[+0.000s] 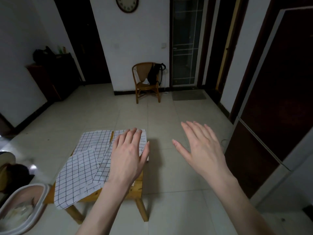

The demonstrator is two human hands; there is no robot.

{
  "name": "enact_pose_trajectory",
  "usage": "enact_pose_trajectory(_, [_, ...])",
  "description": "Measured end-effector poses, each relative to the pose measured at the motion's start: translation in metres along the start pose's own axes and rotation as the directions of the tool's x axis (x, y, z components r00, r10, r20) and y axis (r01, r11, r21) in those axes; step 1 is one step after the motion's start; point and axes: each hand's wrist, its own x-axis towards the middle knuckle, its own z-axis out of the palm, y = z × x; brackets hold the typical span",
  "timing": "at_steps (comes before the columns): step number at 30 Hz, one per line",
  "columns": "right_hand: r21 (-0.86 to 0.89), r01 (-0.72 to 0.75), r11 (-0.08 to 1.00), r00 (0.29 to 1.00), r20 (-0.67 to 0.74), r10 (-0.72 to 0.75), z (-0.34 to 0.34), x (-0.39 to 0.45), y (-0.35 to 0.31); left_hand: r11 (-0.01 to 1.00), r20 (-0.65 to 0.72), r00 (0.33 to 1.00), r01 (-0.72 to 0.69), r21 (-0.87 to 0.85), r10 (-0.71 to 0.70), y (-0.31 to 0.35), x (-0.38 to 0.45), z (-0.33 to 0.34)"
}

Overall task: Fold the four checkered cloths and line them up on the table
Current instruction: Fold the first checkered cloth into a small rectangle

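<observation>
walls white | floor [169, 116] pale tiles | wicker chair [145, 82] | clock [127, 4] | possibly glazed door [185, 41]

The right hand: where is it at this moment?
In the head view the right hand is open above the tiled floor, right of the wooden table, apart from the left hand and the checkered cloths.

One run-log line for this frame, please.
stage: cloths unfolded, overlapping on table | left hand: open, above cloths | right hand: open, over floor | folded: none visible
</observation>
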Motion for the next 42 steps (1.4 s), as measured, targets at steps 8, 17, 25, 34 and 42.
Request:
enact_pose_trajectory(8, [0.047,0.019,0.999,1.000,0.001,-0.019,0.049,0.065,0.038,0.999,-0.011,0.999,0.041,0.015,-0.041,0.008,0.058,0.047])
enact_pose_trajectory(17, [0.101,0.054,0.993,0.998,0.028,-0.057,0.123,0.156,0.064,0.990,0.019,0.990,0.141,-0.016,-0.140,-0.023,0.123,0.126])
enact_pose_trajectory(25, [0.168,0.106,0.980,0.992,0.046,-0.115,0.197,0.268,0.062,0.956,0.017,0.957,0.289,-0.044,-0.289,-0.076,0.200,0.196])
enact_pose_trajectory(34, [0.218,0.191,0.957,0.975,0.069,-0.211,0.273,0.379,0.039,0.943,0.006,0.943,0.333,-0.019,-0.333,-0.132,0.275,0.252])
enact_pose_trajectory(42, [0.296,0.262,0.919,0.945,0.117,-0.307,0.325,0.432,0.007,0.896,-0.017,0.896,0.444,0.023,-0.444,-0.177,0.299,0.272])
